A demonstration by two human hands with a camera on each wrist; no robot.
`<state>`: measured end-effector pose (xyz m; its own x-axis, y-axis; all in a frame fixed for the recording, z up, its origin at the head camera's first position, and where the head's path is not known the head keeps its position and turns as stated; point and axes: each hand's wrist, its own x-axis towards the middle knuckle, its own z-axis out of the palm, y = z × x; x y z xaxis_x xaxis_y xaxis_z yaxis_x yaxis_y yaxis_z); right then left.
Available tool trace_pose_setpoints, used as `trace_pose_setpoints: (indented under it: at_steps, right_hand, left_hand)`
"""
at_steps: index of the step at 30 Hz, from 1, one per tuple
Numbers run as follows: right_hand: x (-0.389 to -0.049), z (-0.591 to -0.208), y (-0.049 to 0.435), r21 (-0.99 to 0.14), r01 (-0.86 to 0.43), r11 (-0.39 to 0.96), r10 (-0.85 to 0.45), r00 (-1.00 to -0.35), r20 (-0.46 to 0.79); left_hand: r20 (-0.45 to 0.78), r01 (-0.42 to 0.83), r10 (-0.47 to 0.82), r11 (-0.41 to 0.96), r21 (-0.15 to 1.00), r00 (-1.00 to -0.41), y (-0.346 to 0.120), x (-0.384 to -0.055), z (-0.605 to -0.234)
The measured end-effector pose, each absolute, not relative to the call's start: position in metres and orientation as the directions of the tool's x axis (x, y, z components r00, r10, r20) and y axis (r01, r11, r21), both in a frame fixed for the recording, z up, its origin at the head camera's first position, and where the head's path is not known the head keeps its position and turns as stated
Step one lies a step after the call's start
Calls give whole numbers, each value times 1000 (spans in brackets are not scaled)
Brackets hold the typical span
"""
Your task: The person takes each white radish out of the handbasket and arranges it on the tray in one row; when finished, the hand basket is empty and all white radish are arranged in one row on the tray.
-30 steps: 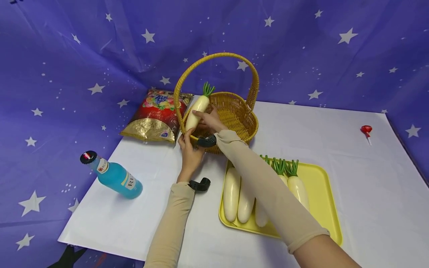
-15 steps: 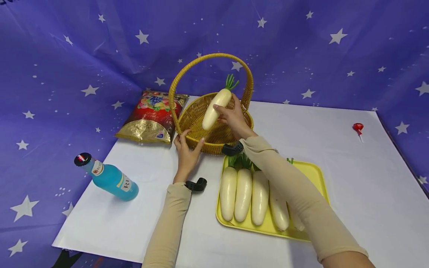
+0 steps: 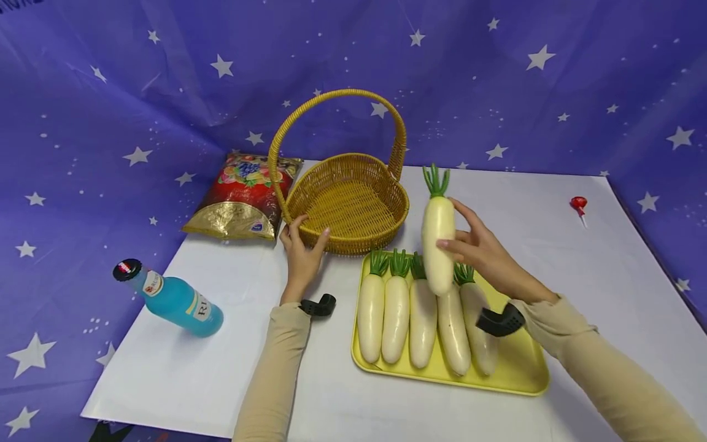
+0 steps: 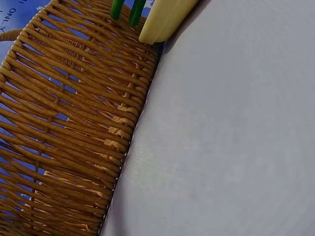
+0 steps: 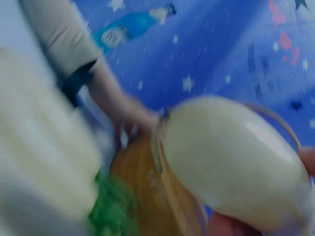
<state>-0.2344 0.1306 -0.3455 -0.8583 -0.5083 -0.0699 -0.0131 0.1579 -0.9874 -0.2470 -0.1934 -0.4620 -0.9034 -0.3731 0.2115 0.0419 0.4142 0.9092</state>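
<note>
My right hand (image 3: 480,248) grips a white radish (image 3: 439,242) with green stem stubs, thumb on its near side, held upright above the yellow tray (image 3: 521,368). Blurred and large, the same radish (image 5: 231,157) fills the right wrist view. Several more white radishes (image 3: 370,319) lie side by side on that tray. A brown wicker basket (image 3: 353,212) with a tall handle stands behind; nothing lies inside it. Against its near left rim my left hand (image 3: 302,261) rests with thumb and fingers spread; the left wrist view shows the basket's woven wall (image 4: 74,118) but no fingers.
A red and gold snack bag (image 3: 240,199) lies left of the basket. A blue bottle (image 3: 179,304) stands at the left side of the white table (image 3: 607,294). One red lollipop (image 3: 579,202) lies far right. Purple starry cloth (image 3: 475,80) hangs behind.
The right hand has carried the radish out of the basket, rightward and nearer, to above the tray. The left hand stays at the basket rim. The view has shifted slightly.
</note>
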Motion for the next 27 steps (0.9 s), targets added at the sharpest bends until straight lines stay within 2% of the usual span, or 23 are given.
trace_pose_setpoints:
  at_steps: [4, 9, 13, 20, 27]
  right_hand:
    - [-215, -362, 184, -939, -22, 344, -436, -889, -139]
    - [-194, -393, 230, -825, 73, 560, -308, -906, -289]
    - [-181, -412, 246, -767, 133, 628, -272, -886, -376]
    - [-172, -416, 243, -766, 93, 636, -308, -879, -363]
    - [-171, -413, 240, -656, -40, 754, -311, -901, -303]
  left_hand:
    - [222, 55, -377, 405, 913, -899, -194, -246, -462]
    - [236, 71, -377, 403, 912, -896, -194, -247, -462]
    - [231, 66, -367, 409, 910, -901, -194, -248, -463]
    - [228, 64, -377, 401, 914, -898, -195, -248, -463]
    - [242, 76, -380, 401, 913, -893, -193, -248, -464]
